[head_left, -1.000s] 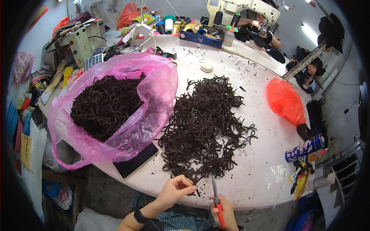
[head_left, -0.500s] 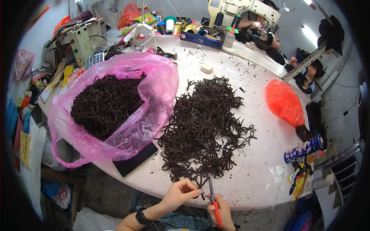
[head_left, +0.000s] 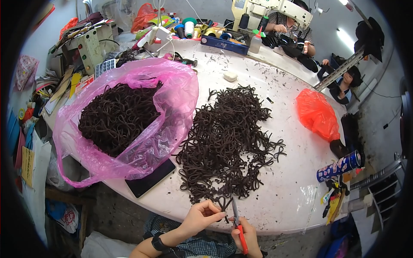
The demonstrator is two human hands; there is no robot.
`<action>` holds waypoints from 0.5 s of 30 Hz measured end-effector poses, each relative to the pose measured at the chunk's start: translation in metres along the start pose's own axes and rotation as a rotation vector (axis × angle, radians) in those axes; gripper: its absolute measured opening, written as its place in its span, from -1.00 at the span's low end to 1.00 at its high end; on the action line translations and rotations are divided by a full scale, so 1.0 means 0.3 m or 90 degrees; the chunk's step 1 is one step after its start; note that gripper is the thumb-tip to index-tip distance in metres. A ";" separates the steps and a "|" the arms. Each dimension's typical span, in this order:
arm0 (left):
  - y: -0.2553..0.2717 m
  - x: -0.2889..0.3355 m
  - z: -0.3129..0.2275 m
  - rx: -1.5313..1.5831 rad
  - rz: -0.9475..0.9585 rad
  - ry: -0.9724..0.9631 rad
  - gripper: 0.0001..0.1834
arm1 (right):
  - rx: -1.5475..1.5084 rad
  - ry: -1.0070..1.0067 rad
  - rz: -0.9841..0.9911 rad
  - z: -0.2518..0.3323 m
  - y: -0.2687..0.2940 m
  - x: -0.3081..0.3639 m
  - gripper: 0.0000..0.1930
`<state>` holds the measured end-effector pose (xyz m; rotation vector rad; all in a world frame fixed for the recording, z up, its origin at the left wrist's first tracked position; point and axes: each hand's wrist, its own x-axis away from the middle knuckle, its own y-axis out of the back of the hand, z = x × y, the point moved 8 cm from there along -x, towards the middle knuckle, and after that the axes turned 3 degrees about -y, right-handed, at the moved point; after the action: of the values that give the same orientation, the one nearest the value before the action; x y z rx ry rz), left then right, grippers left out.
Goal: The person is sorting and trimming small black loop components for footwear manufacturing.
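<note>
Pinching thin dark-brown fabric-like cord [head_left: 224, 206] in left hand [head_left: 200, 218] at six o'clock, apparently leaving ends clear; clasping red-handled metal scissors [head_left: 240, 231] in right hand [head_left: 250, 234], toward five o'clock.

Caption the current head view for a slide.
Left hand pinching a dark cord, right hand holding red-handled scissors, by a heap of dark loops on a white table.

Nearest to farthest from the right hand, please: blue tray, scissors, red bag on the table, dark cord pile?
1. Scissors, in the right hand.
2. Dark cord pile, ahead, slightly left.
3. Red bag, ahead, right side.
4. Blue tray, table's far side.
</note>
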<state>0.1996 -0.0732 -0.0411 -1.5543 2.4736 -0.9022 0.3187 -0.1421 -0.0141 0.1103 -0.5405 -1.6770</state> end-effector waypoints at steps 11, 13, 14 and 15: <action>0.030 -0.008 -0.009 0.005 -0.050 -0.034 -0.86 | -0.022 -0.032 -0.008 -0.011 0.009 0.009 -0.39; 0.045 -0.014 -0.019 0.030 -0.072 -0.066 -0.86 | 0.000 -0.014 -0.017 -0.034 0.010 0.014 -0.39; 0.060 -0.018 -0.030 0.044 -0.101 -0.087 -0.86 | -0.008 0.002 -0.007 -0.087 -0.002 0.023 -0.53; 0.078 -0.021 -0.040 0.057 -0.134 -0.108 -0.86 | -0.018 0.018 0.007 -0.091 -0.013 0.022 -0.66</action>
<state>0.1797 -0.0555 -0.0448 -1.8030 2.1564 -0.8552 0.3241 -0.1559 -0.0384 0.1105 -0.4958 -1.6696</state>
